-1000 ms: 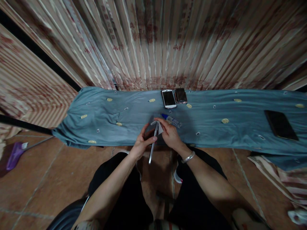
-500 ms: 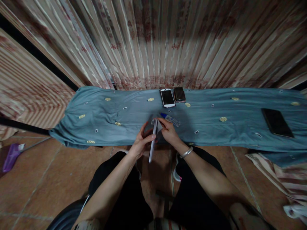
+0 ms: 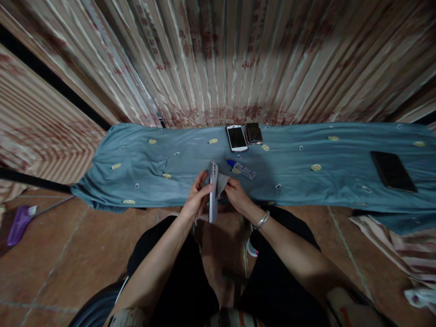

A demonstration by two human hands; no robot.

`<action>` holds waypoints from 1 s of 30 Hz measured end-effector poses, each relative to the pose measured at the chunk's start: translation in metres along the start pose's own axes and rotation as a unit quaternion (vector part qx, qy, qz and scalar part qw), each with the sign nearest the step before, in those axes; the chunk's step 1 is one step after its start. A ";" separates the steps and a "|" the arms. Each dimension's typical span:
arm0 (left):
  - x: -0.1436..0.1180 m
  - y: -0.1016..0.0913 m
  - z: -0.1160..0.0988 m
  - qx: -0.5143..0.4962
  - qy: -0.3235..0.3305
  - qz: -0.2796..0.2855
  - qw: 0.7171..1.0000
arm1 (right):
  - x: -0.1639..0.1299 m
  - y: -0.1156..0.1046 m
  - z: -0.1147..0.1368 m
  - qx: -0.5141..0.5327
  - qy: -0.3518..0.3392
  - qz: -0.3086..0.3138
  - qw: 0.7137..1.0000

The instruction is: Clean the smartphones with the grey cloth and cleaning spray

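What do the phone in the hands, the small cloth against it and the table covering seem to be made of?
Phone: pale, smooth back, likely painted metal or plastic; it catches a dull sheen. Small cloth: grey, soft and limp, folding over the fingers of the right hand; probably microfibre. Table covering: blue-grey woven fabric, matte, wrinkled, with yellow printed motifs. The left hand grips the phone.

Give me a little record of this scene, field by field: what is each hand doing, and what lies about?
left hand: left hand holds a slim phone on edge, grip closed round it
right hand: right hand presses a grey cloth against the phone
surface: blue sheet with small yellow motifs
near the hands: blue-capped tube lying on the sheet
farther back: white phone beside a dark phone
far right: black tablet, flat
wrist: silver bracelet on the right
backdrop: striped curtain
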State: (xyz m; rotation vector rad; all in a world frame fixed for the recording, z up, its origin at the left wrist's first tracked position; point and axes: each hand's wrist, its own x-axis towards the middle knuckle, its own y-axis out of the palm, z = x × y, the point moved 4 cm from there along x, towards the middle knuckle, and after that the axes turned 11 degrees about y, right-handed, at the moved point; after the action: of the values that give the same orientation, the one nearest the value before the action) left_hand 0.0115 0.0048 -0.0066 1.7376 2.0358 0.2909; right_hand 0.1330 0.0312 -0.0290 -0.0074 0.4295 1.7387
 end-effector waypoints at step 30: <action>0.013 -0.016 -0.018 -0.053 0.012 0.057 0.997 | -0.024 0.013 -0.010 -0.005 0.140 0.125 0.982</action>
State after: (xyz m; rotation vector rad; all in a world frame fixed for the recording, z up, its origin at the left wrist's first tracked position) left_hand -0.0120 0.0168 0.0001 1.7961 1.9034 0.4499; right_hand 0.1234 0.0037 -0.0292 -0.2158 0.6509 1.9953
